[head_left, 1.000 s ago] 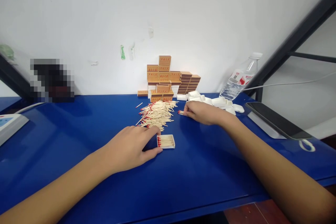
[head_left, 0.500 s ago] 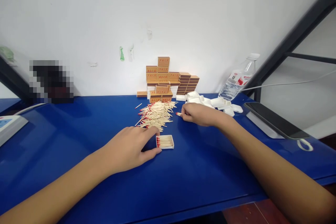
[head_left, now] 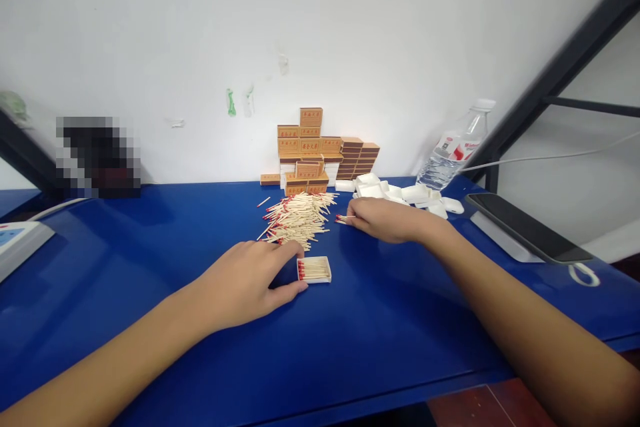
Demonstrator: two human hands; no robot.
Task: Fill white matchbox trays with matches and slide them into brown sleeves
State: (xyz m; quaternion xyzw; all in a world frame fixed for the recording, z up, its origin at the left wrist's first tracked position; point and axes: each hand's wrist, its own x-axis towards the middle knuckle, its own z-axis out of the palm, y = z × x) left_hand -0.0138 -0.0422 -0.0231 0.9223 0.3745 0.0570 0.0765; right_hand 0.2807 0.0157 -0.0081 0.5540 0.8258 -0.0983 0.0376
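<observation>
Blue desk (head_left: 150,247) was spread with a pile of matches (head_left: 297,220). The white tray (head_left: 315,269) was held steady by the left hand (head_left: 250,283); a few sticks (head_left: 343,219) were pinched by the right hand (head_left: 385,219).

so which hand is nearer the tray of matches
Left. The left hand holds the tray by its left end; the right hand pinches matches farther back, by the pile.

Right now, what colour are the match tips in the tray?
The match tips are red; head view.
</observation>
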